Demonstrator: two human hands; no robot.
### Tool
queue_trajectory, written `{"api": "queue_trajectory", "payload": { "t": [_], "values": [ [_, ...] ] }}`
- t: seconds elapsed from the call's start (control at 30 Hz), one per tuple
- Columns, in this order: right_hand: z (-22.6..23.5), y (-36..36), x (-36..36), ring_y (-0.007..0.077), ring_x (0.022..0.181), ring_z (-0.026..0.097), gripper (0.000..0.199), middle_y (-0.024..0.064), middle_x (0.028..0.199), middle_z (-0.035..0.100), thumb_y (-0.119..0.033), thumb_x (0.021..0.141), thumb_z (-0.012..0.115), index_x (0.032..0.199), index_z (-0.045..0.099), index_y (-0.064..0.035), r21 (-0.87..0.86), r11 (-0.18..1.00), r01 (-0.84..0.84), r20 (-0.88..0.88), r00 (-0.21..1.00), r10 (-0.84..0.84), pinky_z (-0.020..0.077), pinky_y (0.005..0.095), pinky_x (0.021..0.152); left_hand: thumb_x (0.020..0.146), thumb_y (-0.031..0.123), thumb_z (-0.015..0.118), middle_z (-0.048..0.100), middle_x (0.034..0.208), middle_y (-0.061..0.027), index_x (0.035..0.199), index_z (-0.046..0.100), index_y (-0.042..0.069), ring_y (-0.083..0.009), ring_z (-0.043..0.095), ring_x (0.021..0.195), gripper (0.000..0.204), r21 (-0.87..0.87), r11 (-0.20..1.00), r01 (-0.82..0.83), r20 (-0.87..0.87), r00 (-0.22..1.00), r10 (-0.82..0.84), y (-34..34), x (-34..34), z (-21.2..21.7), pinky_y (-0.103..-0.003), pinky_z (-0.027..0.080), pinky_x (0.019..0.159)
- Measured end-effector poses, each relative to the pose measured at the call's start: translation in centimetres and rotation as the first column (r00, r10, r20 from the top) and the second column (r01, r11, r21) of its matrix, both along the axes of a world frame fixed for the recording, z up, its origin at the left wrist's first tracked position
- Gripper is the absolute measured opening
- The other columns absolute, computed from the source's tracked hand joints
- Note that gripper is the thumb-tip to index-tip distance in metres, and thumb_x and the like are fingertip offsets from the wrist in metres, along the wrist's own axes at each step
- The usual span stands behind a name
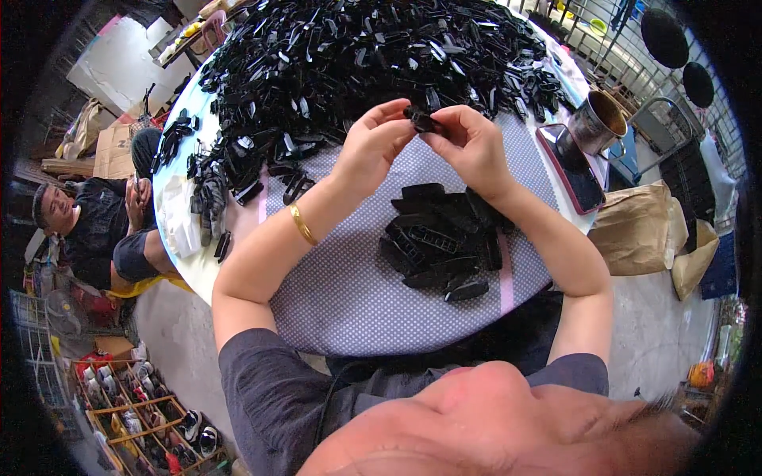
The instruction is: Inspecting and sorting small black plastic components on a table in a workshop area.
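Observation:
Both my hands are raised over the round table, fingertips pinched together around one small black plastic piece (pixel 421 120). My left hand (pixel 371 147), with a gold bangle (pixel 302 224) on its wrist, grips the left end of it. From the other side, the thumb and fingers of my right hand (pixel 475 151) close on it. The fingers partly cover the piece, so its exact kind does not show. Below, between my forearms, lies a small heap of elongated black plastic pieces (pixel 436 242). A far larger mound of similar black pieces (pixel 357 63) covers the table's far side.
A patterned grey cloth (pixel 333 293) covers the near tabletop. At the right stand a metal mug (pixel 595 123) and a phone in a red case (pixel 570 168). Dark gloves (pixel 210 202) lie at the left. A person (pixel 99 226) sits beyond the left edge; brown paper bags (pixel 639 226) stand right.

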State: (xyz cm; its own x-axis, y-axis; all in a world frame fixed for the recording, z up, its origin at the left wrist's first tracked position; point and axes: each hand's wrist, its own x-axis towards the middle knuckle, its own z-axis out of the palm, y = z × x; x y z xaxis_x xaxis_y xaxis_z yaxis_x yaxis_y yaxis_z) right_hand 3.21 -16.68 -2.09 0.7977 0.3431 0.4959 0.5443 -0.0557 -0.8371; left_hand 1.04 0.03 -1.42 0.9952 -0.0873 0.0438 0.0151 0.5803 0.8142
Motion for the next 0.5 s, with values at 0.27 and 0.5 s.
{"api": "queue_trajectory", "payload": {
  "t": [0.27, 0.5],
  "values": [
    [0.2, -0.2, -0.5, 0.0123, 0.082, 0.060, 0.023, 0.0084, 0.090, 0.062, 0.003, 0.075, 0.064, 0.097, 0.056, 0.0029, -0.003, 0.999, -0.053, 0.086, 0.995, 0.053, 0.0503, 0.0238, 0.072, 0.082, 0.005, 0.056, 0.059, 0.099, -0.0084, 0.110, 0.051, -0.005, -0.0125, 0.056, 0.088, 0.031, 0.423, 0.903, -0.073, 0.156, 0.988, 0.007, -0.2, -0.7, 0.7, -0.025, 0.046, 0.081],
    [1.5, -0.3, -0.8, 0.0106, 0.075, 0.061, 0.023, 0.0068, 0.082, 0.064, -0.004, 0.077, 0.065, 0.097, 0.058, 0.0029, 0.055, 0.998, 0.026, -0.062, 0.998, -0.023, 0.0503, 0.0220, 0.067, 0.084, 0.004, 0.053, 0.060, 0.099, -0.0075, 0.112, 0.053, -0.003, -0.0114, 0.056, 0.087, 0.029, 0.464, 0.879, -0.105, 0.206, 0.978, 0.008, -0.5, -1.1, 1.3, -0.024, 0.047, 0.079]
  ]
}}
